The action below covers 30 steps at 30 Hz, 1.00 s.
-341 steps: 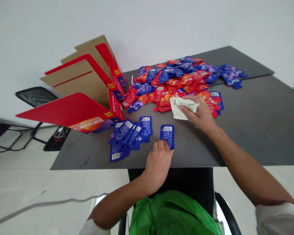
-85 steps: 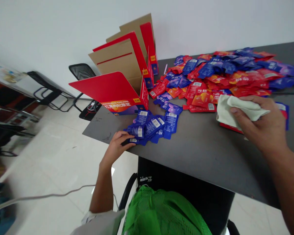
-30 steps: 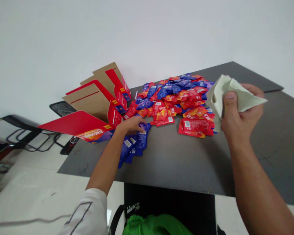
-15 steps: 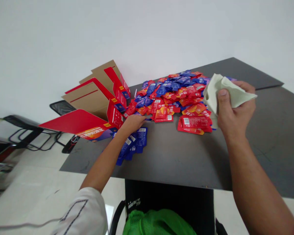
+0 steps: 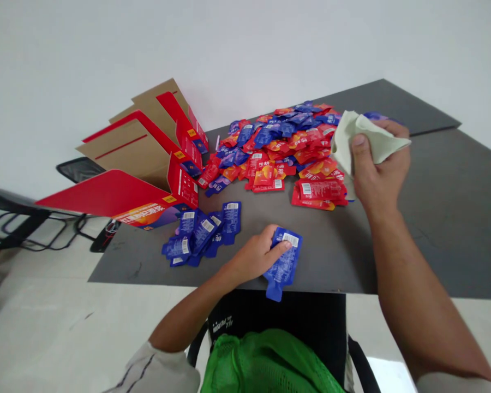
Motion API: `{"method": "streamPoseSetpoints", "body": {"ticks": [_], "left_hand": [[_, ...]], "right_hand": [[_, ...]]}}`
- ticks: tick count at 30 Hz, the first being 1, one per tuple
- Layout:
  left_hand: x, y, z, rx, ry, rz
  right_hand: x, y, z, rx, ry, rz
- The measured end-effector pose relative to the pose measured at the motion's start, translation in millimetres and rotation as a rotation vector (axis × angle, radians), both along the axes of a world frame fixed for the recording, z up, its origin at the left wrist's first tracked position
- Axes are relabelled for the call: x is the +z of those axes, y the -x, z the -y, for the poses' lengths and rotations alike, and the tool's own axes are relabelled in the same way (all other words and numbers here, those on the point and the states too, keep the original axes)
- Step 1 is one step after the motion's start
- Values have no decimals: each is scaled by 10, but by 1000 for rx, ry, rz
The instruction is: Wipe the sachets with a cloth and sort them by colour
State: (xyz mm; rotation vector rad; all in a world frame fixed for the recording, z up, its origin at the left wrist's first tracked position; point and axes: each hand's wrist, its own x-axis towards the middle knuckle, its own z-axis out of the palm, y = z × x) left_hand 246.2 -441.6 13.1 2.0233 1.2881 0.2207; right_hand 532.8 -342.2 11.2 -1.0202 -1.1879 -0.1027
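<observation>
My left hand (image 5: 262, 254) grips a blue sachet (image 5: 288, 261) near the table's front edge, thumb on top beside its white barcode label. In my right hand (image 5: 378, 169) is a folded pale cloth (image 5: 354, 134), bunched between thumb and fingers above the table. A small group of blue sachets (image 5: 204, 237) lies to the left of my left hand. Beyond both hands a large heap of red and blue sachets (image 5: 278, 136) spreads toward the wall. A short stack of red sachets (image 5: 319, 194) lies just left of my right hand.
Red open cartons with brown insides, the nearest carton (image 5: 110, 191) and another carton (image 5: 184, 128) behind it, stand at the table's left side. The grey table (image 5: 433, 218) meets a white wall at the back. Black chairs (image 5: 16, 213) are on the floor at left.
My left hand has come from the heap's near left edge toward me and to the right, now with a blue sachet in it. My right hand still holds the cloth.
</observation>
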Motion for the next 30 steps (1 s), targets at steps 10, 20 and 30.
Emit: {"method": "streamPoseSetpoints", "body": {"ticks": [10,20,30], "left_hand": [[-252,28,33,98,-209,-228],[-245,452,727,-395,-663,-134],[-605,671,898,-426,-808,-55]], "right_hand": [[-57,101,33,9,134,89],[-64,190,52,55,170,89],[101,431,241,144,306,212]]}}
